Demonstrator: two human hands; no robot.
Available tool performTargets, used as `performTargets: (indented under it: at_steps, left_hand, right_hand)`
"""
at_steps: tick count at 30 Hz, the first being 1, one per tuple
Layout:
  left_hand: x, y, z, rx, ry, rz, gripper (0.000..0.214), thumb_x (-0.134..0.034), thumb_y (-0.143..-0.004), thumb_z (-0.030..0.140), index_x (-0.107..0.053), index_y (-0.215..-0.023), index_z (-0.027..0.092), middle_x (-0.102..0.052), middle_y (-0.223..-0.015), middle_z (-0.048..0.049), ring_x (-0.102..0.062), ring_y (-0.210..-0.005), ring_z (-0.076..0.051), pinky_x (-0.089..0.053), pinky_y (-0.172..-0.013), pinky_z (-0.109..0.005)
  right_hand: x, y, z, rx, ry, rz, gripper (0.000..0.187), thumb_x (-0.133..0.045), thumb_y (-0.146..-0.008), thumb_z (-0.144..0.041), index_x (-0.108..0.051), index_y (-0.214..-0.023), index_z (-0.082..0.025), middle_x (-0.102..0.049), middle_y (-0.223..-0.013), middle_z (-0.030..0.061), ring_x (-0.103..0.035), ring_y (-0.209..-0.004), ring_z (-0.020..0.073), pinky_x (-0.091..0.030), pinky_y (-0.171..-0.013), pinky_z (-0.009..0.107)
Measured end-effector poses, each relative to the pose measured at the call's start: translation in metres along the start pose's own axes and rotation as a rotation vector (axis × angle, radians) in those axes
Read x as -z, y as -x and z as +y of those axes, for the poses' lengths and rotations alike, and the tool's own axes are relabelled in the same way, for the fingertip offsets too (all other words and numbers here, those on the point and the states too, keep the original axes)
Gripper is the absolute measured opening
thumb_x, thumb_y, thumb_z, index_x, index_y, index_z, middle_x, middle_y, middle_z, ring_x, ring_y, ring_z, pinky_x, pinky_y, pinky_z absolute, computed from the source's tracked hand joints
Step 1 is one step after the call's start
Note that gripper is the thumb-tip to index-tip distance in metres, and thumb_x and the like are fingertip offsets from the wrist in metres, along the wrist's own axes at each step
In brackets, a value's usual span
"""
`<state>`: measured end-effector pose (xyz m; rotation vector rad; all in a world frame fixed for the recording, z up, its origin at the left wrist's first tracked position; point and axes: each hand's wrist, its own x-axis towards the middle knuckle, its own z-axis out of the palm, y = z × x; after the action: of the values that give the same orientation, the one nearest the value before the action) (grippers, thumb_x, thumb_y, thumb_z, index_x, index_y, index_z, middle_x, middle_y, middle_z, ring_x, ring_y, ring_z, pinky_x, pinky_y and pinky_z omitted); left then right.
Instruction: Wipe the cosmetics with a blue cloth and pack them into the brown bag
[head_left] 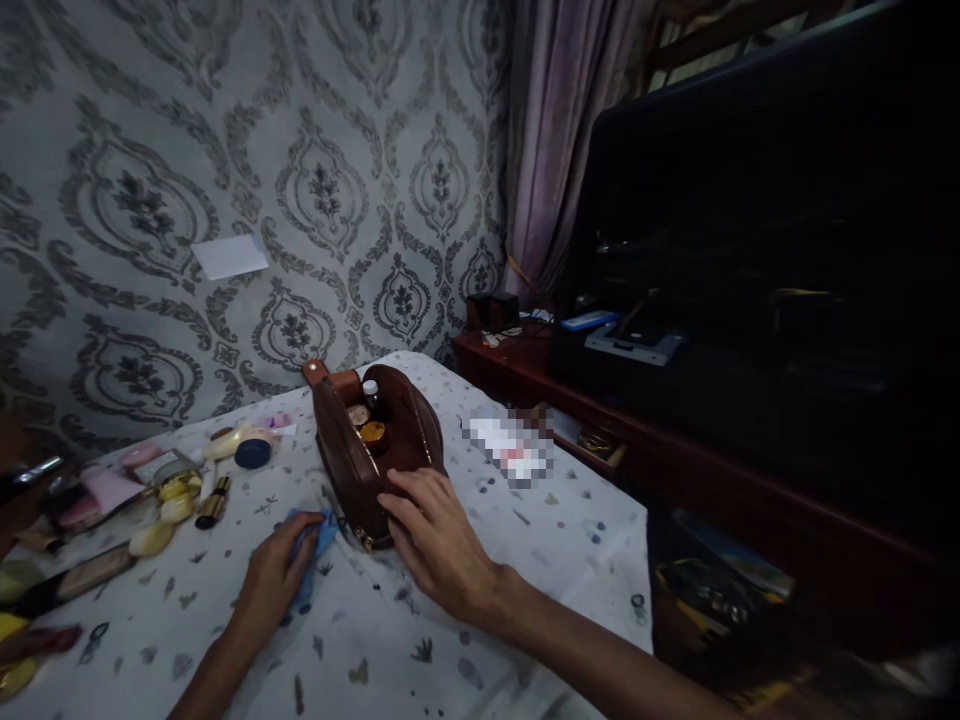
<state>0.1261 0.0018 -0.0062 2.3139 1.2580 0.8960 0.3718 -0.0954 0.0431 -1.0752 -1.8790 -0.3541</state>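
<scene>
On the far left I see a messy pile of little bottles, jars and tubes on a white cloth [375, 650] with small plant pictures. In it I spot a pink tube [112, 490], a yellow jar [177, 505] and a small black-and-gold tube [213, 503]. A white sheet [229, 257] is up on the gray swirly wall [322, 190]. Below it, a cream bottle with a dark blue lid [253, 453] lies on its side.

Next comes my left hand [274, 575], its fingers bent around a blue rag [322, 540], close by the brown bag [341, 460]. The bag sits in the middle of the cloth with its zip wide open. Inside I count 1 bottle with a white cap [370, 388] and 1 pot with an orange top [372, 432] (the rest is too dark for me).

My right hand [439, 535] is at the bag's near end, fingers spread and a bit bent over the edge. I cannot tell if they pinch it.

Farther right is a blurred-out white and red thing [514, 450], then a red-brown desk [510, 360] with its drawer [592, 440] pulled out. A purple curtain [555, 130] hangs behind.
</scene>
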Motion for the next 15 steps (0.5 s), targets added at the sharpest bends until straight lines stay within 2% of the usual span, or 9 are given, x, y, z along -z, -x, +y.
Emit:
performTargets:
  at_steps: [6, 10, 12, 15]
  left_hand:
    - [0.002, 0.003, 0.001, -0.001, 0.001, -0.012, 0.038, -0.044, -0.090, 0.052, -0.068, -0.098, 0.024, -0.074, -0.099, -0.0051, -0.070, -0.092, -0.024, -0.056, -0.084, -0.034]
    - [0.000, 0.004, -0.003, -0.010, 0.011, -0.019, 0.036, -0.045, -0.090, 0.051, -0.068, -0.100, 0.025, -0.075, -0.100, -0.0049, -0.070, -0.093, -0.024, -0.055, -0.086, -0.035]
    - [-0.002, 0.004, -0.008, -0.015, 0.024, -0.017, 0.035, -0.045, -0.090, 0.049, -0.068, -0.099, 0.024, -0.075, -0.099, -0.0056, -0.070, -0.091, -0.024, -0.055, -0.084, -0.036]
    - [-0.005, 0.004, -0.019, -0.024, 0.050, -0.011, 0.034, -0.047, -0.085, 0.045, -0.068, -0.100, 0.023, -0.074, -0.102, -0.0075, -0.069, -0.095, -0.026, -0.056, -0.087, -0.038]
  right_hand:
    - [0.000, -0.001, -0.012, 0.050, -0.017, 0.037, 0.030, -0.047, -0.087, -0.006, -0.058, -0.113, -0.016, -0.062, -0.123, 0.0174, -0.054, -0.120, 0.0251, -0.046, -0.102, 0.050]
    - [-0.004, -0.003, -0.024, 0.115, -0.106, 0.035, 0.029, -0.046, -0.086, -0.008, -0.059, -0.109, -0.018, -0.062, -0.123, 0.0146, -0.054, -0.119, 0.0240, -0.048, -0.101, 0.045]
    - [-0.012, -0.005, -0.031, 0.157, -0.161, -0.014, 0.027, -0.046, -0.086, -0.009, -0.059, -0.108, -0.017, -0.063, -0.122, 0.0141, -0.054, -0.118, 0.0233, -0.050, -0.098, 0.041]
    - [-0.033, -0.008, -0.041, 0.199, -0.219, -0.154, 0.021, -0.048, -0.088, -0.014, -0.062, -0.104, -0.017, -0.065, -0.119, 0.0122, -0.055, -0.115, 0.0224, -0.051, -0.095, 0.036]
